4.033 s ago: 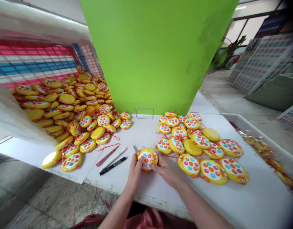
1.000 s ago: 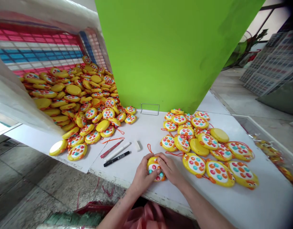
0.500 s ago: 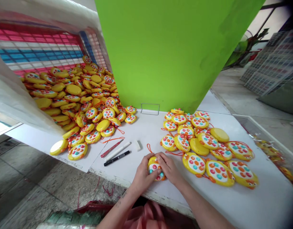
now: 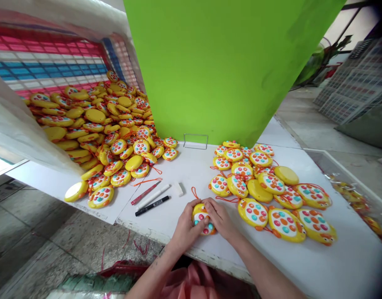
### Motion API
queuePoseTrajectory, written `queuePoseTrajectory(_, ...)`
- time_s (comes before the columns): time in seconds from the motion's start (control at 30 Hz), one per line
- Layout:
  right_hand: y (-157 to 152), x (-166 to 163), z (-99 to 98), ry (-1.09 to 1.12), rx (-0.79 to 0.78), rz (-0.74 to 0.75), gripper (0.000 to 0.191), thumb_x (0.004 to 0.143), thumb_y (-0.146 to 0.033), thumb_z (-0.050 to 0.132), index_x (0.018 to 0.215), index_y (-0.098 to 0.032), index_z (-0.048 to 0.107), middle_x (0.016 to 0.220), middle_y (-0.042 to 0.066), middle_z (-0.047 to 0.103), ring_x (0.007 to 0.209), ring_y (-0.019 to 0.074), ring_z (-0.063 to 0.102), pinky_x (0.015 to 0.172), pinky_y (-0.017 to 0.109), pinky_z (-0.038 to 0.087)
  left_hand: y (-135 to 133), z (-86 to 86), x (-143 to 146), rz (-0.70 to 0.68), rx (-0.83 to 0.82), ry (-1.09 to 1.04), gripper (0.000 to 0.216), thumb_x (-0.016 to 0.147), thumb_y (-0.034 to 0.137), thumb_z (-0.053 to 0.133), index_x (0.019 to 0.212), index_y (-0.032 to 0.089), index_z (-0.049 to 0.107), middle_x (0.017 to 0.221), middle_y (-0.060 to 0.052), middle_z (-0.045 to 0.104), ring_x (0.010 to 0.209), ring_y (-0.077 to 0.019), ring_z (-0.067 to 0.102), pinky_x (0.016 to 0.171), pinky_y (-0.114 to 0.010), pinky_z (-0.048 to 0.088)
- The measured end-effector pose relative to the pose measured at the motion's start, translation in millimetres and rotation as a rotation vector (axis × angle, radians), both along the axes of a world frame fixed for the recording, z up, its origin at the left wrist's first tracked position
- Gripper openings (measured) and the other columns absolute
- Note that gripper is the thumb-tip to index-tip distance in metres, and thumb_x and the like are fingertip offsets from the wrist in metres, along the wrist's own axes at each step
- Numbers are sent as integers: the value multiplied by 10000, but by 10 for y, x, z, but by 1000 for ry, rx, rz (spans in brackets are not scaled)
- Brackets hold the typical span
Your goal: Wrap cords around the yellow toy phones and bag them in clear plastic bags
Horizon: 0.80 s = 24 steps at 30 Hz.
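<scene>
Near the table's front edge, both my hands hold one yellow duck-shaped toy [image 4: 199, 213] with a white face of coloured buttons and an orange cord loop. My left hand [image 4: 186, 226] wraps its left side, the thumb lying across the buttons. Around the upper right side curl the fingers of my right hand [image 4: 220, 218]. To the left lie a black marker [image 4: 152, 206], a white pen [image 4: 154, 197], a red slim tool [image 4: 145, 192] and a white eraser-like block [image 4: 178, 189].
A large heap of the same toys [image 4: 94, 116] spills from a lined mesh container at left. More toys [image 4: 254, 211] lie grouped at right. A tall green board [image 4: 228, 70] stands behind, a wire stand [image 4: 195, 141] at its foot. A bin of wrapped items [image 4: 358, 199] sits far right.
My left thumb has shifted slightly upward over the toy's buttons. Both hands otherwise keep their hold, and the surrounding things stay in place.
</scene>
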State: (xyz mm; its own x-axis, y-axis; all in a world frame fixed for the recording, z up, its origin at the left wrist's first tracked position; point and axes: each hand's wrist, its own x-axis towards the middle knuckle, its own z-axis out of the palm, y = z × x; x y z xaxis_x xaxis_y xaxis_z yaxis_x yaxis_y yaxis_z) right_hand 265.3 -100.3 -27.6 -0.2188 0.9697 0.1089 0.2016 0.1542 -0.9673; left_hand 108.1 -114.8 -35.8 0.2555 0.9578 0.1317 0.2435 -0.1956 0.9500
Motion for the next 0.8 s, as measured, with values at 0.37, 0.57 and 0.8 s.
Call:
queuePoseTrajectory(0.37, -38, 18, 42, 94, -67, 137, 540, 882, -422, 586, 1360, -223, 434, 1334, 99, 536, 1199, 241, 534, 1003, 370, 452, 23, -26, -37, 166, -82, -238, 512, 907, 428, 531, 1330, 208, 346, 1188, -74, 530, 1035, -204, 559, 917, -344, 458)
queuePoseTrajectory(0.57, -33, -6, 29, 143, -113, 91, 511, 883, -434, 584, 1336, -228, 466, 1332, 97, 543, 1216, 237, 528, 1032, 391, 447, 39, -33, -51, 188, -76, -234, 476, 937, 465, 454, 1331, 211, 372, 1201, -76, 505, 1094, -203, 519, 966, -345, 430)
queuePoseTrajectory(0.8, -3, -14, 5, 229, -161, 76, 489, 864, -428, 611, 1303, -250, 492, 1318, 80, 558, 1180, 231, 557, 1008, 381, 477, 46, -30, -42, 184, -71, -244, 491, 931, 504, 448, 1322, 214, 382, 1266, -92, 491, 1157, -224, 502, 999, -371, 422)
